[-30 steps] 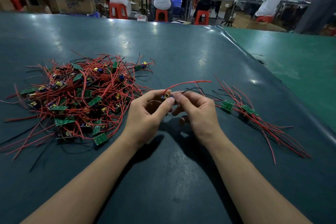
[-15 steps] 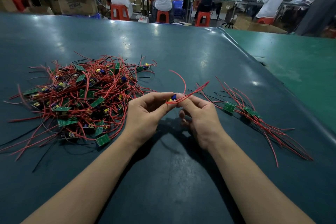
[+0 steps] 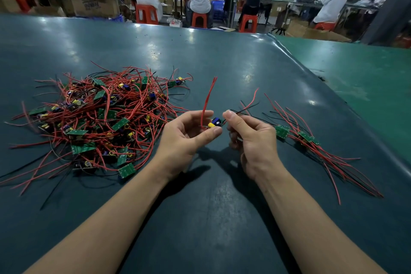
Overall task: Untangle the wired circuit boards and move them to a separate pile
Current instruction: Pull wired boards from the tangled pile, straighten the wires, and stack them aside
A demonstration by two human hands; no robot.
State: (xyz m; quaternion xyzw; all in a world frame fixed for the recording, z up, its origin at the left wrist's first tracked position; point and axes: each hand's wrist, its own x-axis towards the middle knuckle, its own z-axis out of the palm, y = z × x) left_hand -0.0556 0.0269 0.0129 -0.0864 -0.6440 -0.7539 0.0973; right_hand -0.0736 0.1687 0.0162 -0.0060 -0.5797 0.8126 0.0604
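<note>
A big tangled heap of small green circuit boards with red and black wires (image 3: pixel 100 118) lies on the left of the dark teal table (image 3: pixel 222 62). A small separate pile of boards (image 3: pixel 295 135) with long red wires lies on the right. Between them my left hand (image 3: pixel 184 138) pinches one small board with blue and yellow parts (image 3: pixel 214 123) between thumb and fingers; its red wires stand upward. My right hand (image 3: pixel 251 140) pinches the black and red wires at the board's right side.
The table's right edge drops to a green surface (image 3: pixel 367 78). Beyond the far edge, several people sit on orange stools (image 3: pixel 145 14) at workbenches, with cardboard boxes (image 3: pixel 93 3) around them.
The held board's red wires swung from lying rightward to standing upright over my left hand. My hands moved slightly apart, and my right hand now holds the other wires out to the right.
</note>
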